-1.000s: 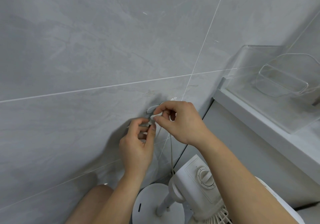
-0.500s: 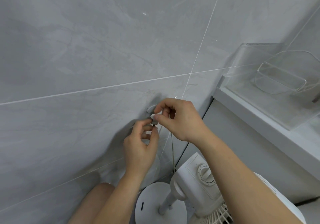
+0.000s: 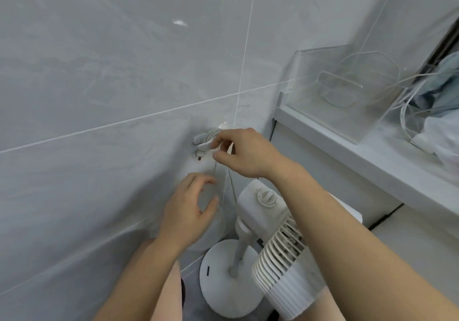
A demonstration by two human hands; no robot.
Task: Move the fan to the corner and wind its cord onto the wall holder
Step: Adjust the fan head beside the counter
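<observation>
The white fan (image 3: 268, 233) stands on its round base (image 3: 223, 283) in the corner, below my arms. Its thin white cord (image 3: 229, 181) runs up the grey tiled wall to a small white wall holder (image 3: 205, 137), where several turns are wound. The white plug (image 3: 202, 153) sticks out just under the holder. My right hand (image 3: 246, 154) pinches the cord right beside the plug and holder. My left hand (image 3: 192, 209) hovers lower down, off the cord, with loosely curled fingers that hold nothing.
A white ledge (image 3: 347, 146) runs along the right, carrying a clear plastic box (image 3: 342, 92), loose white cables (image 3: 407, 97) and cloth. My bare knee (image 3: 169, 296) is at the bottom, next to the fan base.
My left hand has let go of the plug and dropped down away from the holder. My right hand stays at the holder with the cord. The view has tilted down and shows more of the fan.
</observation>
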